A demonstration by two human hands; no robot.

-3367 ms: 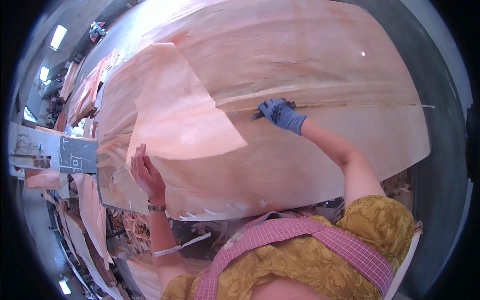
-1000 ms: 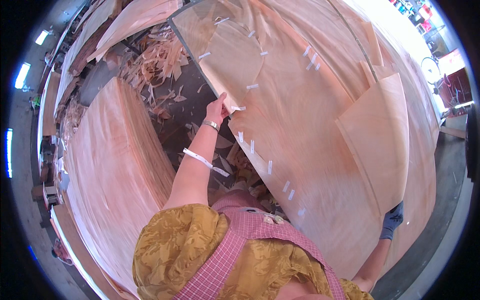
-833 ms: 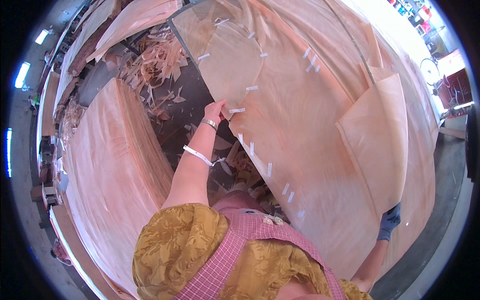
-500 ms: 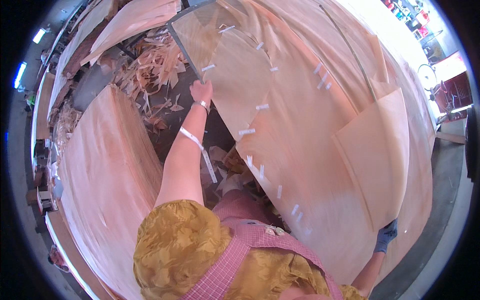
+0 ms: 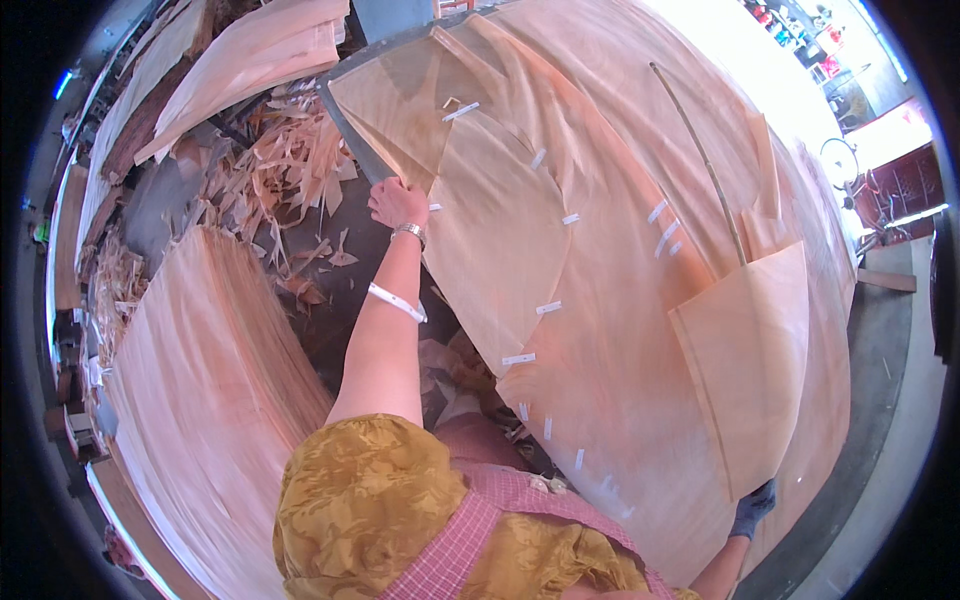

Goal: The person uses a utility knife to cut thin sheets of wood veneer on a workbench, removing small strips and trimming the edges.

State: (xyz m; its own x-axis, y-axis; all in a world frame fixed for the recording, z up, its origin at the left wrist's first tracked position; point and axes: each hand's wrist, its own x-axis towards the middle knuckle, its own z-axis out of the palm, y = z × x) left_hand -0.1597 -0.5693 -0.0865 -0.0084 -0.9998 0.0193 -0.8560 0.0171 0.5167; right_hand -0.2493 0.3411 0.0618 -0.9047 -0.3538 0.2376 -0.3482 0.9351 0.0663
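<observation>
Wide, thin wood veneer sheets [image 5: 620,350], pale brown and joined in places with short white tape strips [image 5: 548,308], lie layered before me. My left hand [image 5: 399,203], bare with a metal watch band, has its fingers curled at the sheet's left edge. A white strip [image 5: 397,302] crosses my left forearm. At the lower right, my right hand [image 5: 754,508] wears a dark blue-grey glove and grips the bottom end of a narrower veneer piece [image 5: 750,370]. A long thin stick [image 5: 700,150] runs down to that piece's upper edge; the piece hides its middle.
Left of me stands a thick veneer stack [image 5: 210,350]. Torn veneer scraps [image 5: 290,170] litter the dark surface beyond it, and more stacked sheets [image 5: 250,70] lie at the far left. A bicycle [image 5: 850,170] stands in the right background.
The taped veneer has shifted toward me, and the whole view has shifted too. The white strip's dangling end no longer hangs from my left forearm. Both hands keep their holds.
</observation>
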